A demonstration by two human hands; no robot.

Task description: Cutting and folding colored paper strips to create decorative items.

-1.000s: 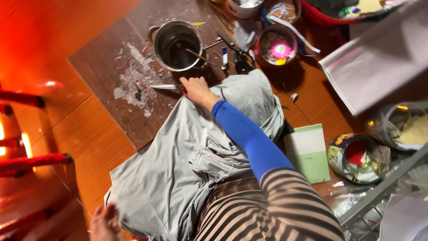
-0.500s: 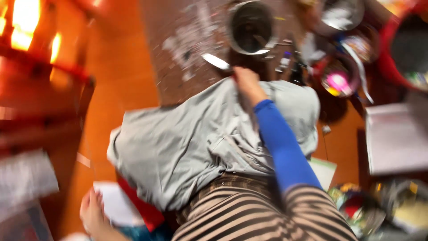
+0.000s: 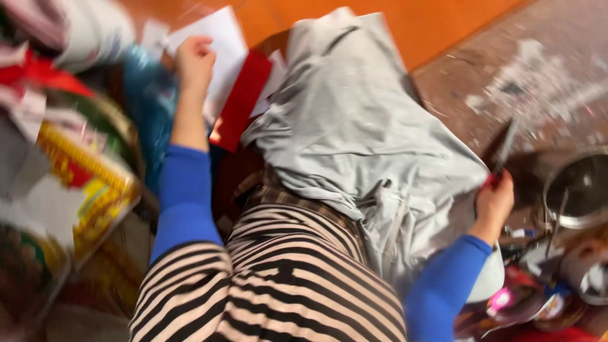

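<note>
Since a moment ago, the view swings to the left, so the metal pot point(image 3: 582, 190) now sits at the right edge and the left hand point(image 3: 193, 60) shows far up on the left. Near the left edge lies a blurry package point(image 3: 88, 190) in yellow, red and green. Beside the left hand lie a white sheet of paper point(image 3: 218, 38) and a flat red card point(image 3: 240, 98), both partly under the grey cloth point(image 3: 361, 133). At the near right a small pink thing point(image 3: 500, 297) glows among blurry tubs.

That left hand reaches far out with a blue sleeve pushed up the arm. Its fingers curl down onto the white paper, but the blur hides whether they pinch it. At the right, the right hand point(image 3: 494, 202) is closed around a thin tool with a dark blade point(image 3: 503, 149). That blade points up and away, over the brown board point(image 3: 532, 76) with white smears, just left of the pot
</note>
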